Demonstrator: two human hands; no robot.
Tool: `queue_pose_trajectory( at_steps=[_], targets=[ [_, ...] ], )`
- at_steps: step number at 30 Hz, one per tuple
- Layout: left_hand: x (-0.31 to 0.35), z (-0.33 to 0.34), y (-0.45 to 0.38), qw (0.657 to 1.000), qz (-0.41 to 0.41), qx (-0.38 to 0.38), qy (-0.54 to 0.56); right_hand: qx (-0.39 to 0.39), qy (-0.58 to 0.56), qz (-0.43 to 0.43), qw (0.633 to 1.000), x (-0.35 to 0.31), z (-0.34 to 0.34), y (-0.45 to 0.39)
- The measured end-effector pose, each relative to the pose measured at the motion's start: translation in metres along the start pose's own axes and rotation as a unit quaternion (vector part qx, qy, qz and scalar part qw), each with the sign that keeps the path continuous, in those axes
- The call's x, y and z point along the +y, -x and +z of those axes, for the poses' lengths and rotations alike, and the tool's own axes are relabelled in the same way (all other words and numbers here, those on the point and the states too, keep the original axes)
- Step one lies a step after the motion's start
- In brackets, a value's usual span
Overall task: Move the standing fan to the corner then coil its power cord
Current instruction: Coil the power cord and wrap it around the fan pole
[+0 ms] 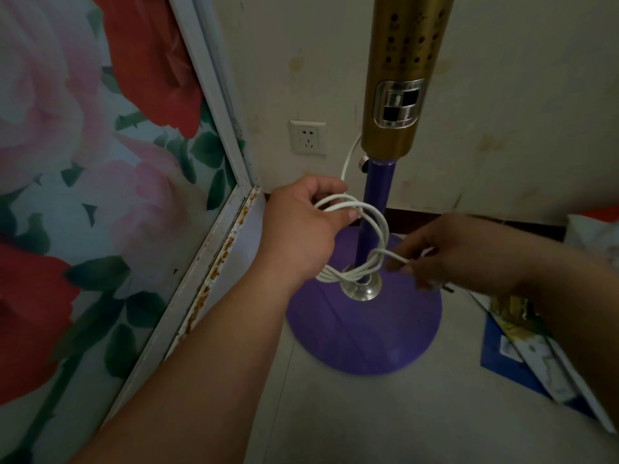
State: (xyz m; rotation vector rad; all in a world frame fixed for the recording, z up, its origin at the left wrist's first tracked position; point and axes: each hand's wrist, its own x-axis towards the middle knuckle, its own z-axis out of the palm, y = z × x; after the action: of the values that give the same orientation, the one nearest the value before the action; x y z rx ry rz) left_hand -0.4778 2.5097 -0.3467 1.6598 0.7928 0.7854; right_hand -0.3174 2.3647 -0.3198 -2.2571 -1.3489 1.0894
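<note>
The standing fan point(395, 105) stands in the corner, with a gold control column, a purple pole and a round purple base point(365, 336) on the floor. Its white power cord point(375, 229) drops from the column and hangs in several loops in front of the pole. My left hand point(308, 219) grips the top of the loops, thumb over them. To the right, my right hand point(449, 252) pinches the free end of the cord coming off the lower part of the coil. The fan head is out of view above.
A flowered sliding panel point(83, 195) with a rusty white frame runs along the left. A wall socket point(307, 138) sits on the back wall left of the fan. Flat printed boards point(522, 346) lie on the floor at right, and bedding shows at the right edge.
</note>
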Motion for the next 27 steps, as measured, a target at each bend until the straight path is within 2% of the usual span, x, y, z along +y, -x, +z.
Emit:
queue_pose_trajectory(
  at_steps=[2,4,6,8,11,13,17,20,24,27],
  targets=[
    [-0.001,0.002,0.002,0.999,0.011,-0.009,-0.043,-0.008,-0.025,0.003,1.000,-0.007,0.015,-0.005],
    [-0.005,0.002,0.003,0.978,0.058,-0.009,-0.200,0.019,-0.145,0.028,0.989,-0.011,0.031,-0.010],
    [-0.006,0.004,0.006,0.920,0.119,-0.018,-0.373,0.090,-0.197,0.040,0.975,-0.012,0.042,-0.015],
    [0.004,0.008,0.012,0.873,0.182,-0.041,-0.451,0.150,-0.145,0.017,0.978,-0.010,0.044,-0.018],
    [0.015,0.013,0.015,0.833,0.252,-0.129,-0.476,0.199,-0.068,-0.022,0.977,-0.006,0.036,-0.014],
    [0.013,0.014,0.012,0.830,0.243,-0.165,-0.474,0.205,-0.068,-0.028,0.976,-0.001,0.031,-0.011],
    [0.011,0.020,0.004,0.816,0.238,-0.137,-0.508,0.205,-0.060,-0.057,0.975,-0.001,0.035,-0.006],
    [0.009,0.024,0.003,0.818,0.260,-0.098,-0.504,0.238,-0.060,-0.073,0.967,-0.005,0.034,-0.002],
    [0.004,0.027,0.011,0.818,0.279,-0.091,-0.495,0.267,-0.204,-0.064,0.940,-0.004,0.021,0.001],
    [0.006,0.034,0.018,0.814,0.288,-0.090,-0.496,0.268,-0.264,-0.056,0.925,-0.002,0.018,0.001]
  ],
)
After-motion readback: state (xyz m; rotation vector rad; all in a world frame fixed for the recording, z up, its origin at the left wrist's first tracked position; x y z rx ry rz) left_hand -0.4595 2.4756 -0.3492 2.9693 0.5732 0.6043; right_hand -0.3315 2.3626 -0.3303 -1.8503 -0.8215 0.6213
